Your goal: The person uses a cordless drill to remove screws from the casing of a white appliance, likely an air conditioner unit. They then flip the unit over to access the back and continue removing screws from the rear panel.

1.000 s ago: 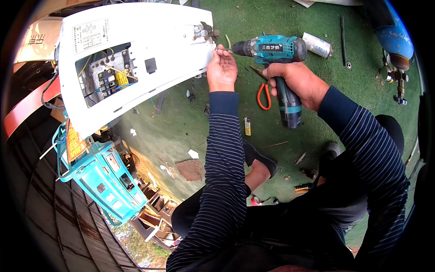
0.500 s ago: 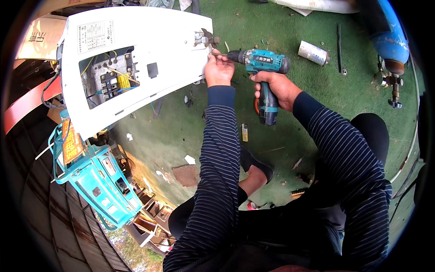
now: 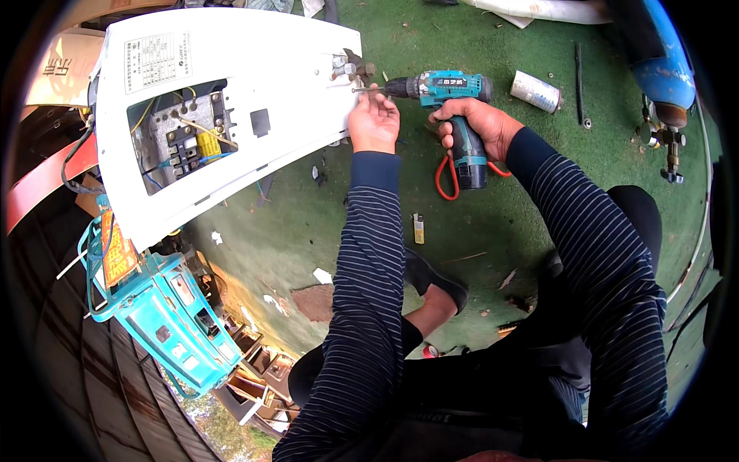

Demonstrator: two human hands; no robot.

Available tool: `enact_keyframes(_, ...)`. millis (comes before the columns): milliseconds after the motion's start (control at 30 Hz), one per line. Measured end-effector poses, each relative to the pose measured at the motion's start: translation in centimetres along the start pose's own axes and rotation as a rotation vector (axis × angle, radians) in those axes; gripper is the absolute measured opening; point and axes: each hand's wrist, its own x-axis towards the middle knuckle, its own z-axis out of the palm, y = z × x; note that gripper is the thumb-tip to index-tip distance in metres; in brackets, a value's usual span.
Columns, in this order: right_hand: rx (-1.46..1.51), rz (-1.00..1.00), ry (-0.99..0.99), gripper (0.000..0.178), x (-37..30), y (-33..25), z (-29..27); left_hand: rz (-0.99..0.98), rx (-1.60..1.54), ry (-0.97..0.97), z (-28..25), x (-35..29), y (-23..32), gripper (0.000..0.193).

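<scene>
A teal and black cordless drill (image 3: 446, 86) lies sideways in my right hand (image 3: 486, 123), which is wrapped round its grip. A red cord loop hangs by the battery end. The long thin bit (image 3: 360, 90) points left toward the white metal casing (image 3: 300, 85), at its right end near the brass valve fittings (image 3: 352, 68). My left hand (image 3: 375, 123) is palm up below the bit, its fingers curled and their tips against the shaft. Through an opening in the casing, a terminal block (image 3: 185, 150) with yellow and blue wires shows.
A silver spray can (image 3: 536, 92), a black rod (image 3: 579, 83) and a yellow lighter (image 3: 419, 229) lie on the green floor (image 3: 493, 215). At the upper right is a blue cylinder with a valve (image 3: 663, 81). A turquoise plastic item (image 3: 181, 316) stands at lower left.
The drill has tilted slightly, its battery end swinging right and exposing more red cord. My left fingers have loosened and shifted slightly right along the bit, leaving its tip showing.
</scene>
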Motion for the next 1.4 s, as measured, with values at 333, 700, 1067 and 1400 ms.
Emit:
enact_keyframes(333,0.015,0.066,-0.007,0.011,0.2,-1.5,-0.5,0.743,0.772,0.196,-4.4,-8.7,1.2,0.027)
enact_keyframes(700,0.028,0.049,0.013,0.011,0.6,-0.5,-0.5,0.351,0.771,0.230,-8.0,-11.6,-3.8,0.018)
enact_keyframes(1067,-0.198,-0.101,0.042,0.013,0.8,-0.9,-2.1,-0.048,1.166,0.062,-6.4,-15.6,-3.9,0.030)
enact_keyframes(1400,-0.369,-0.397,0.352,0.021,-7.2,-7.3,0.8,0.114,1.465,-0.045,-0.9,-12.9,-6.0,0.033)
